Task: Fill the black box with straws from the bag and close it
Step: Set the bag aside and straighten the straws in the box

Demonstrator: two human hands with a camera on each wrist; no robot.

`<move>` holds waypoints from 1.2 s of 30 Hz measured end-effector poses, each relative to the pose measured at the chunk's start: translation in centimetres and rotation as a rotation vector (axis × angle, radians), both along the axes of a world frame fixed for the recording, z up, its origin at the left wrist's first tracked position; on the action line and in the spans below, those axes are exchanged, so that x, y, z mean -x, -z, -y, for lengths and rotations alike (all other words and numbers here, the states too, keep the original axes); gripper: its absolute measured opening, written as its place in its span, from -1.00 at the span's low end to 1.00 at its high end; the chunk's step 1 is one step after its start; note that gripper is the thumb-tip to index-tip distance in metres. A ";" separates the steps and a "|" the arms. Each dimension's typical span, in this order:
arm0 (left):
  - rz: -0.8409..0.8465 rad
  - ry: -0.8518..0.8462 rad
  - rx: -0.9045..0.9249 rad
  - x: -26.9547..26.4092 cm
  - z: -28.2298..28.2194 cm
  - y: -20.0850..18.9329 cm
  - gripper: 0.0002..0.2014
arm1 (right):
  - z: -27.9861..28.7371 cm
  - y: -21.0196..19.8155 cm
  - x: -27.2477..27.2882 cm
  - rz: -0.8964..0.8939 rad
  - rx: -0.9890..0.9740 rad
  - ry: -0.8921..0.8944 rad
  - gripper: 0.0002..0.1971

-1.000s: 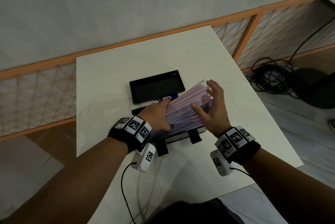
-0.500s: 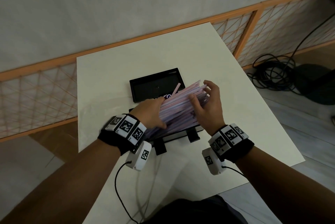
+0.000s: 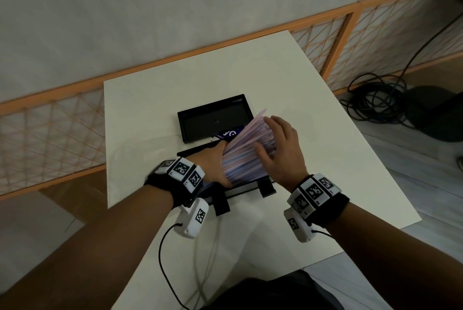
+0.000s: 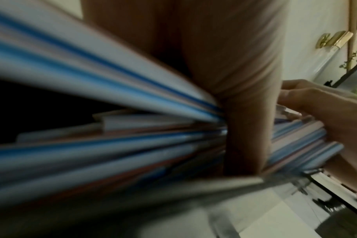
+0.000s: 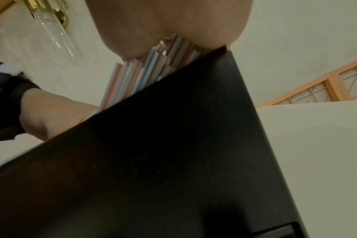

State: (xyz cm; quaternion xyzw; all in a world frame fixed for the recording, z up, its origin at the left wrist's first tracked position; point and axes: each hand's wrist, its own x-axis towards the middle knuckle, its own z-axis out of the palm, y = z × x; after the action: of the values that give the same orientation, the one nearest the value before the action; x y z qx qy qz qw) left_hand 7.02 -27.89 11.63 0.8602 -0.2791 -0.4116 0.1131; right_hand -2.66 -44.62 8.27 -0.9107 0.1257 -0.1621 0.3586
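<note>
Since a second ago right hand [image 3: 283, 149] dropped flat onto straws [image 3: 246, 154], fingers straight; left hand [image 3: 213, 163] curls round the bundle's near end. Bundle sits in black box [image 3: 246, 188], probably overfull. Light, slippery, crushable: clamp both ends.

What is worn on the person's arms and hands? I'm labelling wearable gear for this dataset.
Both forearms are bare, without sleeves or gloves. The left hand and right hand each have a black wrist strap carrying white blocks printed with black square markers. Below each wrist hangs a white camera pod with its own marker, trailing a thin black cable.
</note>
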 end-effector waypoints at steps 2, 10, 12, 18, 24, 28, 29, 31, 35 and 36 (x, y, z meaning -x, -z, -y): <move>0.014 0.029 -0.021 -0.2 0.3 -0.1 -0.04 | 0.1 0.0 0.0 -0.006 -0.014 0.002 -0.37; 0.049 0.106 -0.087 -0.6 0.8 -0.2 -0.06 | -0.1 0.0 -0.1 0.008 -0.056 0.037 -0.40; 0.032 0.078 -0.061 -0.5 0.7 0.0 -0.06 | -0.1 0.1 -0.1 0.038 -0.089 0.053 -0.42; -0.037 0.038 -0.036 -0.9 0.4 0.0 0.01 | 0.2 0.4 -0.1 0.129 -0.108 0.056 -0.51; -0.087 -0.007 0.062 -0.8 0.6 -0.5 -0.07 | 0.7 0.2 -0.7 0.150 -0.136 0.095 -0.59; -0.111 -0.043 0.109 -0.7 0.1 -0.8 -0.04 | 0.7 0.1 -0.8 0.178 -0.143 0.101 -0.63; -0.123 -0.056 0.114 -0.8 -0.1 -0.8 -0.03 | 0.8 0.0 -0.7 0.189 -0.143 0.103 -0.64; -0.136 -0.066 0.116 -0.8 -0.4 -0.8 -0.01 | 0.8 0.0 -0.7 0.197 -0.140 0.089 -0.64; -0.119 -0.063 0.061 -0.2 -0.5 0.1 -0.01 | 0.6 0.2 -0.5 0.180 -0.107 0.022 -0.63; -0.096 -0.065 0.053 -0.1 -0.4 0.2 -0.01 | 0.5 0.2 -0.5 0.173 -0.097 0.010 -0.63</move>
State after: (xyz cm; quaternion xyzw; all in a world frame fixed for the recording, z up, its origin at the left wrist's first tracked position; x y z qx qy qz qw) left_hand 7.11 -27.45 11.41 0.8449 -0.2560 -0.4408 0.1622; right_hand -2.12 -45.12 8.07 -0.8743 0.1063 -0.2356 0.4108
